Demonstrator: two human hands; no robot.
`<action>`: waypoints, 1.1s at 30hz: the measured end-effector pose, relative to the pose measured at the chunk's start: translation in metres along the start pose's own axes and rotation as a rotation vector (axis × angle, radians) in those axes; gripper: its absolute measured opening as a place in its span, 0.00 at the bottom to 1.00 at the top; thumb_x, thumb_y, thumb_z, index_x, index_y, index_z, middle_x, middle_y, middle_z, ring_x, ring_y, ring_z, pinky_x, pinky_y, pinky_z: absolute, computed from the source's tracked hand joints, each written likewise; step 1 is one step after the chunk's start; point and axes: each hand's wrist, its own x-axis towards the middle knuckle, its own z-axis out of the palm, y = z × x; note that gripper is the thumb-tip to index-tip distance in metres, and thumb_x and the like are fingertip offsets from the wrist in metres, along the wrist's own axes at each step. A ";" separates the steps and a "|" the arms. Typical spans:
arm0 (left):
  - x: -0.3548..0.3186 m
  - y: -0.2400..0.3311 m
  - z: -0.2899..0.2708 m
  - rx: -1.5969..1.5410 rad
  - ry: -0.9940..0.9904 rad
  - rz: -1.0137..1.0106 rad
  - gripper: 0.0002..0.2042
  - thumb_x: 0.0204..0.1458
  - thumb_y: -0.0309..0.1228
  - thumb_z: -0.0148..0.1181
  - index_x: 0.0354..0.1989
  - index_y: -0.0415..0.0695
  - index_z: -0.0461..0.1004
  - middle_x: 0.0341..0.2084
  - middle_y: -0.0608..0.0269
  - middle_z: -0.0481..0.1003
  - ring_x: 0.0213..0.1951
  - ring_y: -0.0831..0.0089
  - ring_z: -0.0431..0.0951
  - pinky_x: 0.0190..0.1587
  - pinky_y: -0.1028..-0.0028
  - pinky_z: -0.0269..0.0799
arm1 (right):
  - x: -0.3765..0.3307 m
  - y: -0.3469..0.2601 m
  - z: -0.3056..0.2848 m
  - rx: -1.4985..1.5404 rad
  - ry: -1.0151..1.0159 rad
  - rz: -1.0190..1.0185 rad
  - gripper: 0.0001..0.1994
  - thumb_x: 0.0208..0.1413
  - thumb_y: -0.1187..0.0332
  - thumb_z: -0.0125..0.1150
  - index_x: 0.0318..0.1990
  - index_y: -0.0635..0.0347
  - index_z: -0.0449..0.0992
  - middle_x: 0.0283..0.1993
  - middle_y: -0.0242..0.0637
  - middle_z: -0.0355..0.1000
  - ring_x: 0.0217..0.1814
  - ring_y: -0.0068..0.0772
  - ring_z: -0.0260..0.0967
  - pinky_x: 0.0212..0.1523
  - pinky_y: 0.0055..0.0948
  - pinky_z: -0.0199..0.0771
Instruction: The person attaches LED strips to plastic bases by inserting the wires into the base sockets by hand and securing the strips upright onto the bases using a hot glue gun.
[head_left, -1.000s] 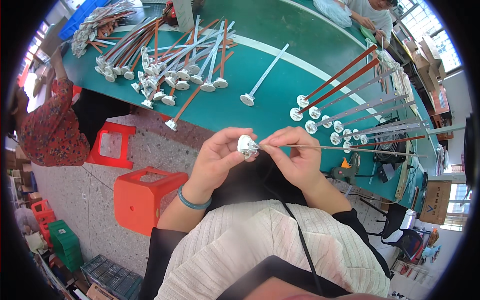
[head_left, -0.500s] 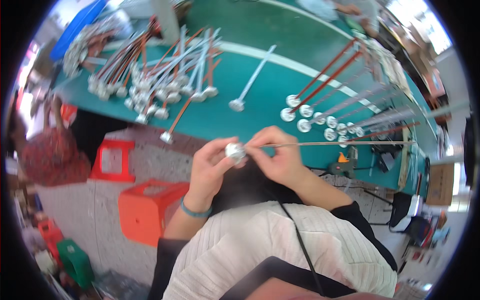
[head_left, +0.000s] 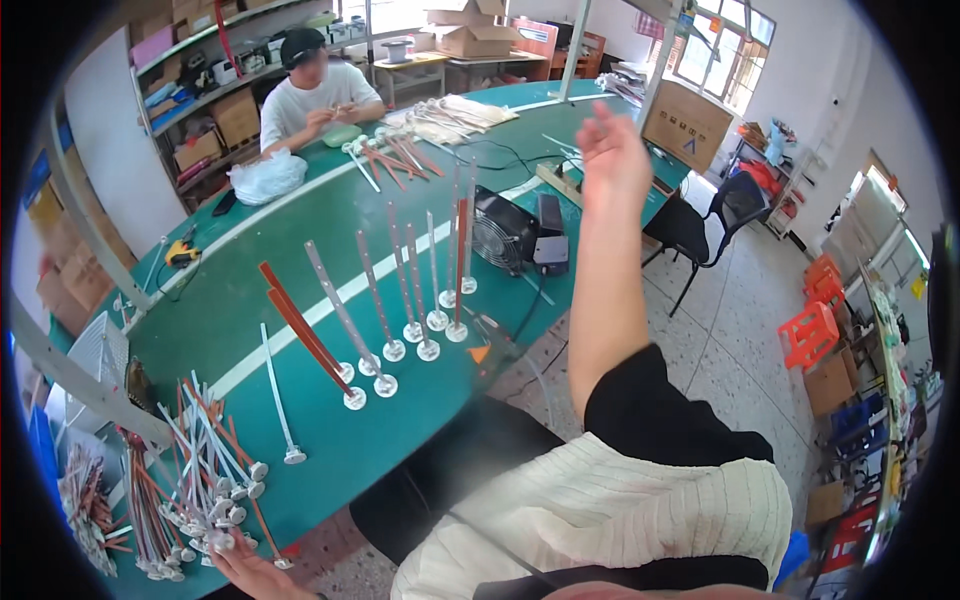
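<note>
**While one hand fishes in the heap, the other hangs high and unwatched**

Because my left hand [head_left: 250, 572] only just shows at the lower edge of the head view, I cannot tell whether its fingers have closed on anything. They lie stretched toward the heap of disc-footed rods [head_left: 205, 480] at the near left end of the green table [head_left: 230, 300], touching or almost touching the nearest discs. My right hand [head_left: 612, 150] is raised well above the table edge with its fingers loose and spread, and it holds nothing.

I see the heap as the main risk. White and rust-coloured rods cross each other in a tangle, and some discs sit right at the table's rim. Pulling one rod out by feel could drag its neighbours along and tip them onto the floor.

The second risk is the sorted row of rods [head_left: 400, 300] in the middle of the table, laid side by side with their discs toward me. The single white rod [head_left: 277, 385] lies between that row and the heap. A careless sweep of my left forearm could knock it askew.

If the raised right hand drops without my looking, it could land near the small fan [head_left: 500, 235] and the black box [head_left: 551, 235] beside it. The co-worker [head_left: 315, 95] at the far end is well apart from all this.
</note>
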 end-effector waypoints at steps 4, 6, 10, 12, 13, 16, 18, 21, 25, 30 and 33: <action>0.007 0.025 -0.003 0.247 0.308 -0.020 0.19 0.61 0.31 0.56 0.58 0.35 0.67 0.51 0.51 0.72 0.50 0.66 0.74 0.51 0.68 0.71 | -0.095 0.029 0.041 0.045 -0.436 0.027 0.08 0.64 0.67 0.53 0.45 0.60 0.71 0.38 0.41 0.74 0.33 0.31 0.71 0.39 0.31 0.74; 0.012 0.027 0.030 0.349 0.276 0.064 0.18 0.59 0.28 0.57 0.56 0.36 0.68 0.46 0.55 0.73 0.46 0.68 0.74 0.49 0.70 0.71 | -0.173 0.057 0.042 0.080 -0.935 0.376 0.08 0.63 0.71 0.55 0.46 0.61 0.73 0.38 0.38 0.74 0.32 0.28 0.71 0.37 0.26 0.74; 0.063 -0.024 0.046 0.749 0.283 0.436 0.18 0.45 0.30 0.71 0.45 0.42 0.76 0.36 0.62 0.75 0.39 0.71 0.74 0.41 0.71 0.71 | -0.307 0.136 0.029 -0.283 -1.236 1.091 0.07 0.60 0.75 0.59 0.45 0.63 0.75 0.36 0.34 0.75 0.32 0.21 0.72 0.34 0.22 0.73; 0.055 -0.010 0.037 0.977 0.329 0.497 0.18 0.42 0.33 0.72 0.42 0.44 0.77 0.37 0.60 0.77 0.42 0.63 0.76 0.44 0.65 0.70 | -0.364 0.179 0.040 -0.310 -1.427 1.011 0.07 0.60 0.73 0.59 0.44 0.63 0.75 0.34 0.33 0.75 0.32 0.20 0.72 0.33 0.21 0.73; 0.047 -0.010 0.029 1.093 0.337 0.509 0.19 0.41 0.34 0.73 0.42 0.45 0.77 0.38 0.61 0.78 0.42 0.60 0.76 0.45 0.62 0.69 | -0.386 0.194 0.048 -0.308 -1.429 1.000 0.06 0.59 0.74 0.59 0.43 0.64 0.75 0.34 0.33 0.75 0.32 0.20 0.72 0.32 0.22 0.73; 0.040 -0.005 0.027 1.205 0.325 0.428 0.21 0.40 0.38 0.73 0.44 0.48 0.77 0.38 0.64 0.77 0.45 0.60 0.74 0.49 0.58 0.63 | -0.425 0.270 0.070 -0.425 -1.419 0.691 0.08 0.55 0.71 0.64 0.40 0.64 0.76 0.32 0.34 0.75 0.29 0.22 0.71 0.30 0.23 0.72; 0.039 -0.008 0.029 1.237 0.313 0.445 0.21 0.40 0.38 0.72 0.45 0.49 0.76 0.39 0.64 0.77 0.46 0.60 0.73 0.49 0.58 0.63 | -0.436 0.295 0.086 -0.601 -1.468 0.568 0.12 0.52 0.70 0.66 0.42 0.64 0.75 0.31 0.38 0.76 0.31 0.27 0.73 0.31 0.27 0.73; 0.036 -0.008 0.038 1.259 0.277 0.436 0.23 0.41 0.38 0.72 0.48 0.49 0.76 0.41 0.64 0.75 0.49 0.59 0.72 0.52 0.57 0.62 | -0.438 0.306 0.100 -0.913 -1.557 0.498 0.19 0.47 0.67 0.69 0.46 0.64 0.73 0.31 0.42 0.77 0.31 0.32 0.76 0.32 0.31 0.75; 0.030 -0.011 0.044 1.169 0.206 0.414 0.25 0.43 0.35 0.70 0.53 0.50 0.73 0.49 0.59 0.72 0.56 0.58 0.68 0.58 0.53 0.55 | -0.433 0.309 0.091 -0.970 -1.552 0.971 0.25 0.44 0.65 0.73 0.48 0.66 0.71 0.32 0.41 0.77 0.28 0.33 0.76 0.28 0.32 0.76; 0.006 -0.009 0.055 1.114 0.241 0.573 0.20 0.46 0.29 0.66 0.50 0.47 0.75 0.51 0.56 0.71 0.56 0.55 0.67 0.59 0.55 0.57 | -0.405 0.287 0.071 -0.830 -1.502 0.950 0.25 0.48 0.64 0.72 0.50 0.66 0.69 0.30 0.39 0.75 0.25 0.30 0.73 0.23 0.28 0.74; -0.011 -0.017 0.072 0.999 0.174 0.595 0.16 0.46 0.26 0.64 0.46 0.46 0.77 0.48 0.58 0.73 0.52 0.58 0.69 0.54 0.59 0.62 | -0.381 0.285 0.058 -0.907 -1.552 0.593 0.21 0.48 0.61 0.72 0.43 0.65 0.72 0.31 0.39 0.76 0.29 0.31 0.75 0.25 0.30 0.75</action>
